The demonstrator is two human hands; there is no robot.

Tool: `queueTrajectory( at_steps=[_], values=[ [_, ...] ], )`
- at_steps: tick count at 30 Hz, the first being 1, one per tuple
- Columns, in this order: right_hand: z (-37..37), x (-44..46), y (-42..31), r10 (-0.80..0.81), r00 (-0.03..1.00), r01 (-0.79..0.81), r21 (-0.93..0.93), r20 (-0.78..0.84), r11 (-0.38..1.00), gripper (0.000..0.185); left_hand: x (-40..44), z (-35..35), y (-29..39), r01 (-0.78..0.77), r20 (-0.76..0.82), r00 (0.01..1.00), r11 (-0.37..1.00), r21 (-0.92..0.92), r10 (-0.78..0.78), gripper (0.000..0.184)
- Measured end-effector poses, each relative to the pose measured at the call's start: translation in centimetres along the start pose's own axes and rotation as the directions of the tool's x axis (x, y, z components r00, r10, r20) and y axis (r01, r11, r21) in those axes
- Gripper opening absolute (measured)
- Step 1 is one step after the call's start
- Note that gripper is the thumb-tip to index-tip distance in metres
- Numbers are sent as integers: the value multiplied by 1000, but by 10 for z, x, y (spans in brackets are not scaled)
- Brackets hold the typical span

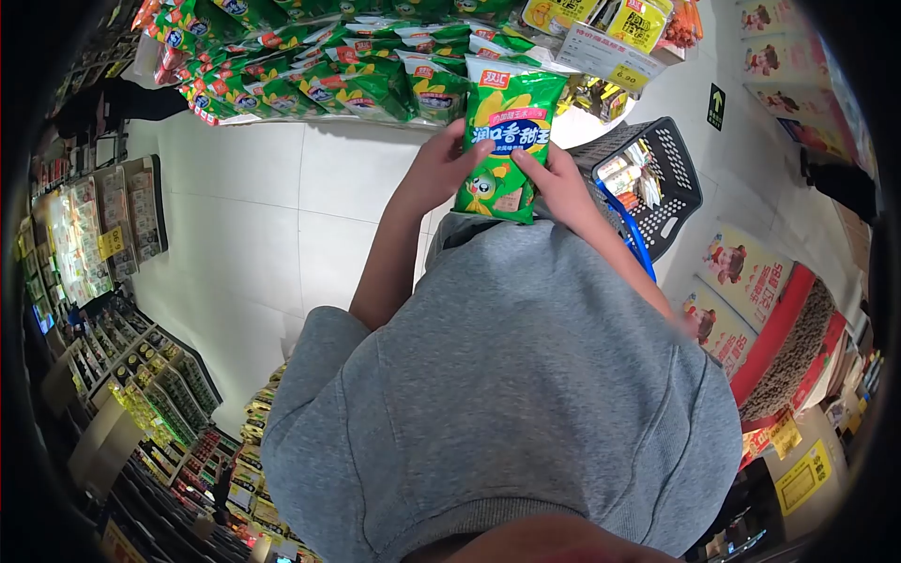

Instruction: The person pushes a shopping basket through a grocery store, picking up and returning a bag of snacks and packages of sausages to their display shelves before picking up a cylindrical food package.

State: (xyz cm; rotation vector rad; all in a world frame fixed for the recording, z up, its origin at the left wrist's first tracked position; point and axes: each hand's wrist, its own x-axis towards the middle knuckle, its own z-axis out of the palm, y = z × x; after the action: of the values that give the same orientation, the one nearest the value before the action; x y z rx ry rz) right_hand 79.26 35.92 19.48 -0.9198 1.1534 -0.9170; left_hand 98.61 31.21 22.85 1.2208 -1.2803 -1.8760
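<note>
Pale tiled floor (253, 239) in a supermkt, w/ a display of green pkgs (328, 84) up front. Head view: a person in a grey top (526, 375) has the L hand (439, 169) and R hand (561, 186) both closed on a green bag (510, 136), one per side, thumbs on its printed front, btwn torso and display. Nr the R forearm, a dark basket (693, 192) w/ blue handle (627, 225) holds goods; a price sign (612, 54) stands beyond.

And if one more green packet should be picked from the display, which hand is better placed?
Probably the left hand: most displayed green packets lie ahead on its side, while the right hand is nearer the basket. Both hold one packet, though.
</note>
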Motion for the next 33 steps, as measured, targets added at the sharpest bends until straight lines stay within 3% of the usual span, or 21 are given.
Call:
queueTrajectory(
  at_steps=[3, 6, 9, 12, 16, 21, 22, 24, 25, 27, 29, 32, 33],
  values=[
    [1, -4, -6, -39, 999, 40, -65, 11, 997, 31, -4, -1, 17, 14, -124, 992, 930, 367, 34, 37],
    [2, -6, -3, -42, 998, 41, 20, 44, 999, 30, 2, -7, 12, 98, -38, 994, 990, -103, -103, 38],
    [0, -5, -1, -29, 997, 20, 134, 67, 991, 30, 3, -7, 8, 36, -33, 999, 997, -62, -38, 39],
    [-2, -6, -4, -26, 997, 14, 153, 76, 988, 31, 4, -1, 3, -79, -21, 997, 986, -149, 77, 41],
    [-1, -7, -2, -14, 995, -5, 194, 97, 981, 34, 0, -1, 7, -27, -27, 999, 991, -128, 23, 42],
    [7, -9, -18, -124, 992, 127, 221, -24, 967, 37, -1, 1, 7, 66, -36, 996, 971, -230, -77, 45],
    [8, -11, -20, -129, 991, 136, 229, -44, 964, 38, 0, 3, 4, 15, -54, 998, 975, -222, -28, 48],
    [5, -10, -8, -188, 971, 189, -7, -145, 982, 40, 4, 14, -9, -90, -92, 993, 975, -204, 72, 56],
    [5, -11, -8, -211, 960, 198, -91, -183, 976, 41, 4, 18, -13, -112, -79, 991, 992, -66, 107, 64],
    [6, -11, -9, -296, 933, 234, -278, -205, 932, 39, -5, 33, -6, -151, -7, 988, 988, -5, 151, 64],
    [4, -16, -16, -253, 958, 217, -236, -137, 947, 38, -6, 41, -8, -218, 20, 976, 975, 46, 217, 63],
    [5, -24, -13, -255, 967, 252, -194, 12, 948, 39, -2, 29, -20, 12, 7, 1000, 953, -304, -10, 63],
    [7, -28, -17, -287, 957, 291, -211, 54, 933, 39, -7, 30, -14, 58, -38, 997, 945, -322, -74, 55]
  ],
)
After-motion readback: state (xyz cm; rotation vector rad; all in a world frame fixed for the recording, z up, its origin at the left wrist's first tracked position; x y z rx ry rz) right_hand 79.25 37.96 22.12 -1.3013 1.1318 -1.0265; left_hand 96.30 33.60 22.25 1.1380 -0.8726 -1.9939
